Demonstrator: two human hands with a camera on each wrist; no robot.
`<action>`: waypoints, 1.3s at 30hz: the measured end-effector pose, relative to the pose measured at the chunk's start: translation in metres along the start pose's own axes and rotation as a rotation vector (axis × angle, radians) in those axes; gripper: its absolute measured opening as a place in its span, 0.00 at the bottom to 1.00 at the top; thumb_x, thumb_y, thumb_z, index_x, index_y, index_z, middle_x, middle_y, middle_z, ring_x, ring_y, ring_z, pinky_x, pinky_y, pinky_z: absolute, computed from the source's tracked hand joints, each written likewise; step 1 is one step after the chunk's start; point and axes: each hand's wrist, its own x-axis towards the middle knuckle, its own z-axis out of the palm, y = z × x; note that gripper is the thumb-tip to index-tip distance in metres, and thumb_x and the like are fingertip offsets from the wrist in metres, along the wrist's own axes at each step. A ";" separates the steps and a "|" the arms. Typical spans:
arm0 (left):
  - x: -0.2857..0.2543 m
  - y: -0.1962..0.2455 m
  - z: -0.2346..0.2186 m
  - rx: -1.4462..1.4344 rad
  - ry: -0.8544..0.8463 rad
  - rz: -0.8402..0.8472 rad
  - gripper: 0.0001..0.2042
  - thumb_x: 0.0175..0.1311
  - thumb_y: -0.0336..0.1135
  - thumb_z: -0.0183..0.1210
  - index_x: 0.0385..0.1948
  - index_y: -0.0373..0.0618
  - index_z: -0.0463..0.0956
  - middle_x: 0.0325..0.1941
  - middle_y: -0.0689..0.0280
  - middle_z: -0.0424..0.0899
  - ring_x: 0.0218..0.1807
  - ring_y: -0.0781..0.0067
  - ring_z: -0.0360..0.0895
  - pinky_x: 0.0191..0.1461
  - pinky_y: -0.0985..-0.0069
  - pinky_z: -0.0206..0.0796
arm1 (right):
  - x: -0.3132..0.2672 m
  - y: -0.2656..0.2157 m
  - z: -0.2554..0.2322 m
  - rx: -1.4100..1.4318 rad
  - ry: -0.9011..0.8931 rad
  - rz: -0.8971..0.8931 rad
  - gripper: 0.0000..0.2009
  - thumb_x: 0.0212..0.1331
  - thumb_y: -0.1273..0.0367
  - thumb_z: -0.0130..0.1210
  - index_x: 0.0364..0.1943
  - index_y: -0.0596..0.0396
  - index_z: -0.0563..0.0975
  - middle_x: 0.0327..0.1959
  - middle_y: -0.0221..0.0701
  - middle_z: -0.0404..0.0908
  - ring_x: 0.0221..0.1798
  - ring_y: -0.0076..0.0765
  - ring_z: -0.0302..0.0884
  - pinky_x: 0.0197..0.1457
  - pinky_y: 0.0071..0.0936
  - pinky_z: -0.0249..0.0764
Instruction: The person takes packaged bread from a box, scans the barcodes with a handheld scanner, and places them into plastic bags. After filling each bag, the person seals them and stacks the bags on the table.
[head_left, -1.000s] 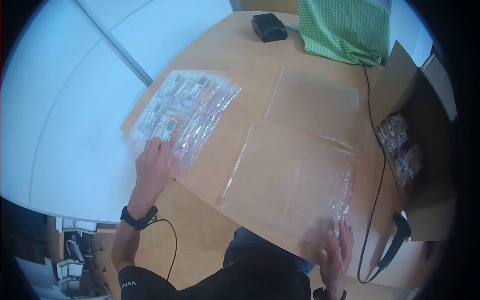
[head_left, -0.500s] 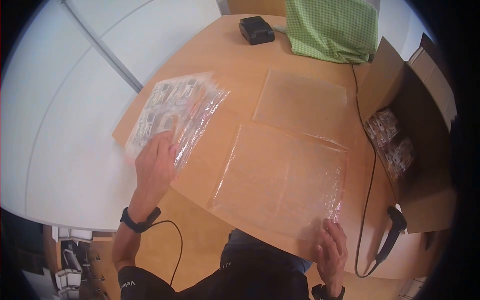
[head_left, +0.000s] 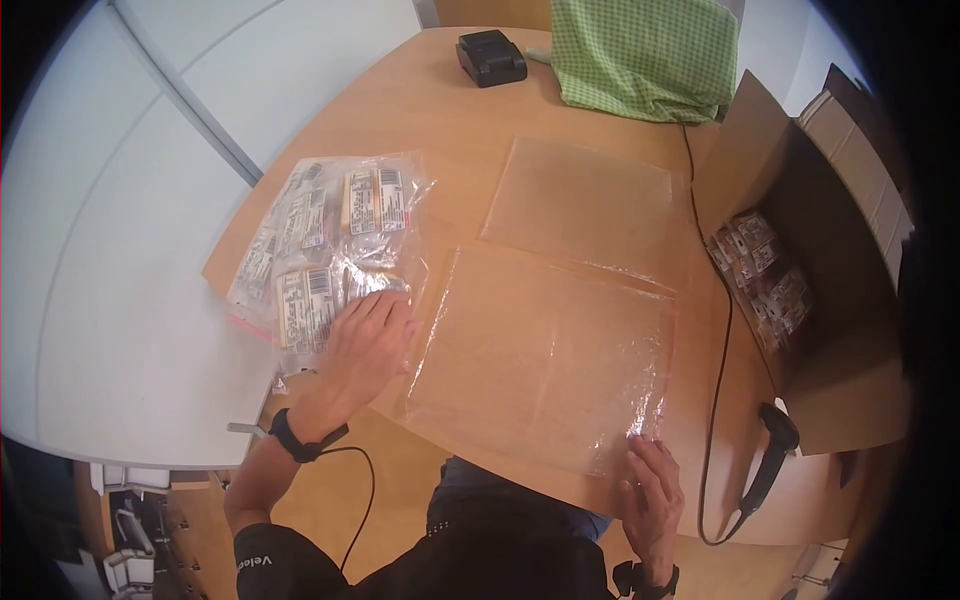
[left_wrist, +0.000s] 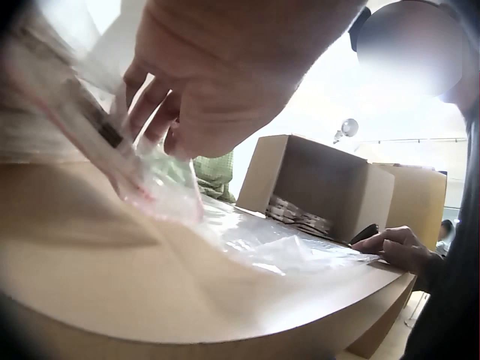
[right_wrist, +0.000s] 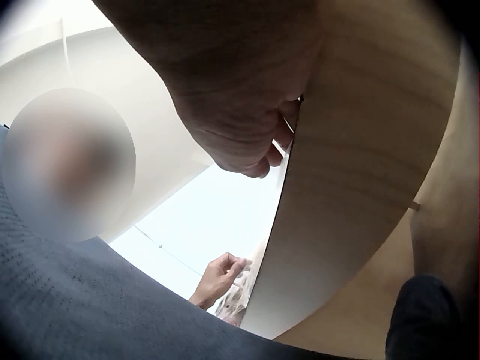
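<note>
In the head view my left hand (head_left: 368, 335) pinches the near edge of a clear plastic bag (head_left: 408, 250) holding several labelled packets. This bag overlaps other filled bags (head_left: 255, 262) at the table's left edge. The left wrist view has the held bag (left_wrist: 161, 196) tilted, its near part up off the table. My right hand (head_left: 652, 490) rests with relaxed fingers at the near right corner of a flat, empty clear bag (head_left: 500, 350). Another empty bag (head_left: 590, 205) lies just beyond it.
On the right stands an open cardboard box (head_left: 850, 370) with labelled packets (head_left: 765, 275) inside. A handheld scanner (head_left: 770, 455) and its cable (head_left: 718, 400) lie beside it. Toward the back are a black device (head_left: 491, 58) and a green checked cloth (head_left: 645, 60). White panels (head_left: 110, 280) border the left side.
My left hand has moved right from the filled bags, drawing one bag with it toward the empty bag. My right hand stays at the empty bag's corner. The head view has shifted slightly.
</note>
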 end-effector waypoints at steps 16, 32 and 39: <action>-0.038 -0.026 -0.036 0.162 -0.048 -0.552 0.44 0.56 0.50 0.74 0.73 0.43 0.64 0.76 0.51 0.65 0.71 0.47 0.65 0.68 0.50 0.61 | -0.001 0.000 0.002 -0.031 -0.013 0.017 0.21 0.56 0.78 0.64 0.56 0.56 0.81 0.62 0.42 0.82 0.68 0.54 0.77 0.74 0.56 0.70; -0.028 -0.045 -0.039 0.164 -0.080 -0.566 0.52 0.46 0.50 0.79 0.77 0.47 0.61 0.74 0.51 0.65 0.73 0.47 0.61 0.72 0.51 0.59 | 0.000 -0.001 0.005 -0.071 -0.007 -0.008 0.19 0.58 0.76 0.65 0.55 0.55 0.82 0.60 0.40 0.83 0.68 0.52 0.77 0.74 0.55 0.69; -0.035 -0.051 -0.029 0.209 0.021 -0.488 0.49 0.50 0.48 0.77 0.77 0.50 0.61 0.70 0.55 0.69 0.69 0.51 0.66 0.68 0.55 0.58 | 0.000 -0.003 0.006 -0.102 -0.014 -0.015 0.18 0.58 0.76 0.65 0.54 0.56 0.82 0.61 0.40 0.83 0.69 0.51 0.77 0.74 0.54 0.69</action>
